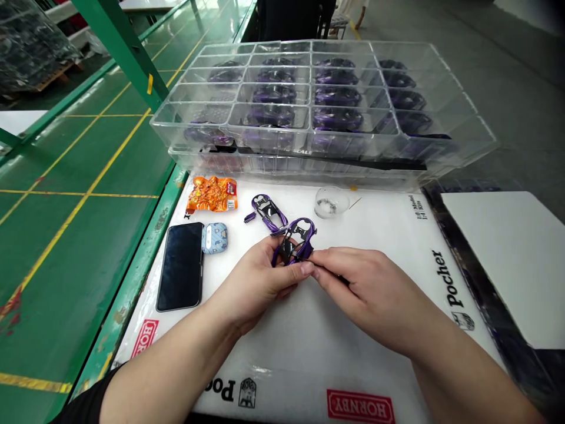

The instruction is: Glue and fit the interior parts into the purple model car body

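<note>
A white-covered table [309,353] fills the space before the person, and across its far end stands a big clear plastic tray [386,141], purple things lined up in its compartments. Both bare forearms angle inward and meet near the table's middle. The left hand [260,271], thumb laid along the near side and fingers curled behind, grips a purple frame [289,250] tilted up. The right hand [362,277] comes in back uppermost, thumb and forefinger pinched closed on the frame's lower right edge, right by the left thumb; its other fingers are mostly hidden from me. Off to the left lies a phone [180,268], an orange packet [212,194] beyond it. Another purple loop [268,211] lies just past the held one, with a little clear dish [330,203] to its right
</note>
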A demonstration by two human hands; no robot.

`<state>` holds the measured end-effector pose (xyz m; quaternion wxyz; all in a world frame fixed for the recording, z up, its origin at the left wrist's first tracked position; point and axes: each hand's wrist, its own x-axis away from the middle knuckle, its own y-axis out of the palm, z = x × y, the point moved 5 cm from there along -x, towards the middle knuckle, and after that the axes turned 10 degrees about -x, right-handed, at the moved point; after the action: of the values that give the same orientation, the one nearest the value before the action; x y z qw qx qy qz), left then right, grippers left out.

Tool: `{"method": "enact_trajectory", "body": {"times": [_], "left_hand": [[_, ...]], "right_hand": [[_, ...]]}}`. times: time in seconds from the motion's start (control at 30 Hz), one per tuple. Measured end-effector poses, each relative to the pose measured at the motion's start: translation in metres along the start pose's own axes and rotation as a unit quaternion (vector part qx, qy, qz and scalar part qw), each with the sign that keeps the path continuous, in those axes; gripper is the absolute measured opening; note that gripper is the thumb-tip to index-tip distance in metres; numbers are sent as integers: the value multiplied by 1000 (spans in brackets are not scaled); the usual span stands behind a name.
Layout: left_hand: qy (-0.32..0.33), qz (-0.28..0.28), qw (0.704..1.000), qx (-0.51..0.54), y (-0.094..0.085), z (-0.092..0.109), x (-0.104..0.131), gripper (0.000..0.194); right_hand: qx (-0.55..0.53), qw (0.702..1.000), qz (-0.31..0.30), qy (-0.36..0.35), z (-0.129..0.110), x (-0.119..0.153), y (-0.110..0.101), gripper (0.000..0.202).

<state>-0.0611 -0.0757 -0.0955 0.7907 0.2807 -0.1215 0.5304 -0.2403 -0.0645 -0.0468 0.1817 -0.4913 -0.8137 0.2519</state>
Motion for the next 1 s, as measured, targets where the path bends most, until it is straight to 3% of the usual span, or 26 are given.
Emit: {"method": "enact_trajectory", "body": {"times": [0.4,0.67,1.0], "left_hand": [[0,-28,1000,-8,2,2,3,58],[-43,-71,996,16,7,3,5,59],[-35,-71,997,17,6,1,4,61]], "right_hand": [[-49,998,-23,11,-1,-4,-3,30],[-60,996,-56,37,-1,1,-6,37],[-84,995,-53,19,-5,0,-7,31]]}}
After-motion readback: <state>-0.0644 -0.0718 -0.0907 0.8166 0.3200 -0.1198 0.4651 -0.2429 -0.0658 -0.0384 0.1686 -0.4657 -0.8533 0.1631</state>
